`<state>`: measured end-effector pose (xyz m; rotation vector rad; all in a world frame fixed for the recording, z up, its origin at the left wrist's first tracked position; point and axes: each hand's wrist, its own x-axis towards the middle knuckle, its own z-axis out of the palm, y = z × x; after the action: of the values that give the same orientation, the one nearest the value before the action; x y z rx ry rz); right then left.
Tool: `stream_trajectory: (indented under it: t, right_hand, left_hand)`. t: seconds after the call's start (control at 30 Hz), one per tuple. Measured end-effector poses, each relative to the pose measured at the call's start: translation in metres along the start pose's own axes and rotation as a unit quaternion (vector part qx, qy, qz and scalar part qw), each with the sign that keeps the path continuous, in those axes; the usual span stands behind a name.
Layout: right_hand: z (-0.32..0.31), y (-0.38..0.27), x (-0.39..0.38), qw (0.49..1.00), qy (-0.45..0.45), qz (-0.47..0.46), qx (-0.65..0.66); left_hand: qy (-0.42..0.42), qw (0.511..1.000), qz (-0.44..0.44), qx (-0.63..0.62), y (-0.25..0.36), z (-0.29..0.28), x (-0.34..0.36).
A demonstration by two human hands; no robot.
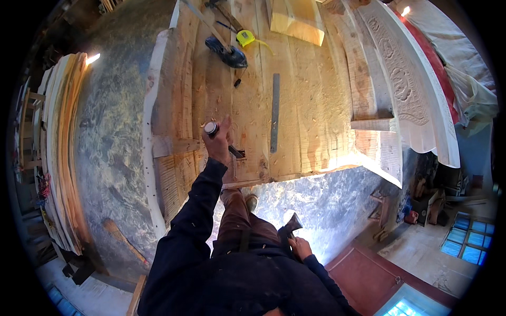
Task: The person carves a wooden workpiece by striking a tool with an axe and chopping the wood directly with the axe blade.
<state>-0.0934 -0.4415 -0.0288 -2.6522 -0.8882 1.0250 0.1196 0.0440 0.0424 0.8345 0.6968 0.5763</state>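
Gripping a chisel (224,139), left hand (219,143) over plank workbench (305,121); right hand (299,246) clutching hatchet (290,225).

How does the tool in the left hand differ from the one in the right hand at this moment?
The chisel in the left hand is slim, tilted, its tip touching the wooden plank. The hatchet in the right hand is broad-headed and dark, held low beside the leg, away from the wood. The chisel is raised at arm's length; the hatchet stays near the body. Both are gripped by their handles.
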Motion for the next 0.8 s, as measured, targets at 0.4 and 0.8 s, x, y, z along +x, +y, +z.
stream_trajectory:
  t: [0.4, 0.8]
  right_hand:
    - [0.007, 0.008, 0.000, 0.999, -0.020, 0.028, 0.004]
    - [0.009, 0.005, 0.007, 1.000, -0.019, 0.015, -0.013]
  left_hand:
    - [-0.002, 0.998, -0.038, 0.053, -0.027, 0.000, 0.002]
    - [-0.108, 0.945, 0.034, 0.308, -0.082, 0.027, 0.029]
